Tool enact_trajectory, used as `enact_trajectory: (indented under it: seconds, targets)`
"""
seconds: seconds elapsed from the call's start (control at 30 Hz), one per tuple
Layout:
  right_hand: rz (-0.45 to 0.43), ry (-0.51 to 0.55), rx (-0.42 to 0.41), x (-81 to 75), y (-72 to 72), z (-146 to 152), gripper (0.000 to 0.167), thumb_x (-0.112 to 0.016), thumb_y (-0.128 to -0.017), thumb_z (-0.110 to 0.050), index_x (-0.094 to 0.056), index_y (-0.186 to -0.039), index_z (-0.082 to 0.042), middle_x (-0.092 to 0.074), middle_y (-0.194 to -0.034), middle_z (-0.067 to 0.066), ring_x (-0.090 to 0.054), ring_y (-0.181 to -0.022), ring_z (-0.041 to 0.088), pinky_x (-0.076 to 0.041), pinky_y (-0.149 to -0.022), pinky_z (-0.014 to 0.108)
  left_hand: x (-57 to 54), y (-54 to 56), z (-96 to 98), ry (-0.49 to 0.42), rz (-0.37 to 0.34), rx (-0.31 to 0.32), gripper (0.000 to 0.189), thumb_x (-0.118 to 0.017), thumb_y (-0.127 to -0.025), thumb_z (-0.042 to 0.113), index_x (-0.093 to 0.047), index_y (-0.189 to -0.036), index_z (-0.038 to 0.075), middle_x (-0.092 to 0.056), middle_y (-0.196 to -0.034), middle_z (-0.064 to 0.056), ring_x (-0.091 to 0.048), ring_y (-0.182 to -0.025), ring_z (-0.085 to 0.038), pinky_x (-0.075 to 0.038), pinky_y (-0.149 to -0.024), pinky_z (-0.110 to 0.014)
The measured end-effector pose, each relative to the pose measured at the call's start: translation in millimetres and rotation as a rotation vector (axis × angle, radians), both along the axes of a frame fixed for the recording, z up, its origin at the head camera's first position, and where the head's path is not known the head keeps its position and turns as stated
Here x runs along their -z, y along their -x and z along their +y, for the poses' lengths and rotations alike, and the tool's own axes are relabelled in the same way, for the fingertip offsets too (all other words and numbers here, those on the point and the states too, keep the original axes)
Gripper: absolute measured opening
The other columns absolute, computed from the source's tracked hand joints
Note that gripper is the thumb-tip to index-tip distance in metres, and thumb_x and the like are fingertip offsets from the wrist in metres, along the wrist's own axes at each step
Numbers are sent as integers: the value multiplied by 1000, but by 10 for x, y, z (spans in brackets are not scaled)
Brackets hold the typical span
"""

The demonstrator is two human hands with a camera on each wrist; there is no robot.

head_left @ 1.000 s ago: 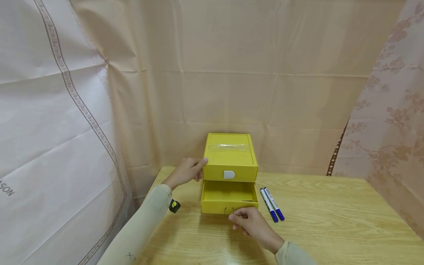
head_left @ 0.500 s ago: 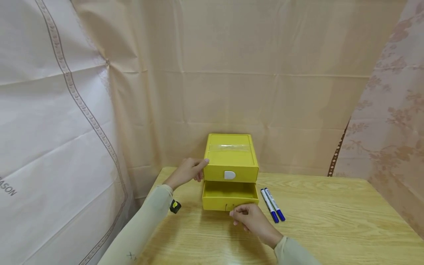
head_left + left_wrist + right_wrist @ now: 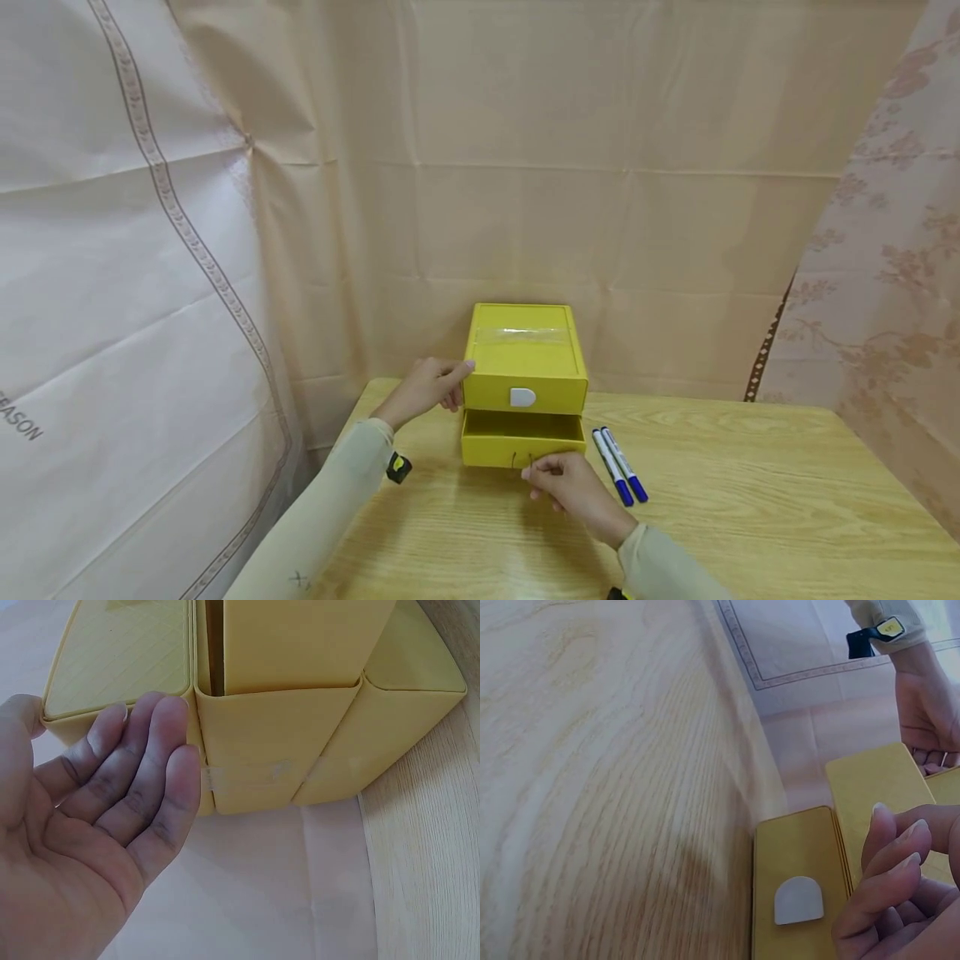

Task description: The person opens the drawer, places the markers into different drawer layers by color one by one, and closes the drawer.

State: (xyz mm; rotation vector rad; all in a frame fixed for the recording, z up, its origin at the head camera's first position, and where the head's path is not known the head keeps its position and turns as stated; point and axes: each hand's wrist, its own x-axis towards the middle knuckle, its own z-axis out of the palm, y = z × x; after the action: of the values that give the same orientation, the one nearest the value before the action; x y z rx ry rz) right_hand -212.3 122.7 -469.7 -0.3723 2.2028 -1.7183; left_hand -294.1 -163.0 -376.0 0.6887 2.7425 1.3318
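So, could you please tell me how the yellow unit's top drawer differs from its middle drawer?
The top drawer is shut, while the middle drawer is partly pulled out. The top drawer's front has a white tab; the middle drawer's has thin dark strands by the right hand. Both are yellow.

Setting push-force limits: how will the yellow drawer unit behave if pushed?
The yellow drawer unit is probably light for its size, given its thin walls. It looks fairly stiff, its panels flat and square. The part-open drawer would likely slide inward if its front is pushed.
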Motion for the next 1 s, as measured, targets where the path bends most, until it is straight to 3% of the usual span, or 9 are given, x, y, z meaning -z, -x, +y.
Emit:
enact_trajectory:
  seconds: [0.27, 0.57, 0.8, 1.0]
  targets:
    - [5, 2, -5, -15, 42, -17, 27, -68, -102, -28, -76, -109, -3, -68, -81, 5, -41, -52, 8, -37, -48, 22, -7, -20, 15, -6, -18, -6, 58, -47, -107, 54, -70, -80, 8, -71, -74, -12, -70, -65, -26, -59, -67, -36]
    - [20, 4, 12, -34, 142, -22, 24, -67, -102, -25, -76, -106, -4, -69, -83, 7, -41, -51, 8, -38, -48, 24, -29, -10, 26, -1, -15, -17, 58, -46, -108, 52, -69, -79, 8, -71, -74, -11, -71, -72, -39, -60, -71, -47]
    - [32, 9, 35, -27, 189, -39, 30, -66, -103, -24, -73, -113, 3, -70, -84, 9, -42, -52, 11, -38, -48, 26, -26, -13, 21, 8, -19, -13, 58, -45, -109, 52, -69, -80, 8, -72, -77, -15, -70, -65, -25, -60, -73, -50]
    - [29, 17, 35, 19, 267, -26, 30, -64, -104, -23, -72, -116, 4, -71, -88, 12, -44, -55, 11, -40, -52, 26, -21, -22, 13, -1, -29, -6, 57, -45, -108, 52, -69, -82, 8, -72, -80, -18, -70, -65, -24, -59, -74, -53]
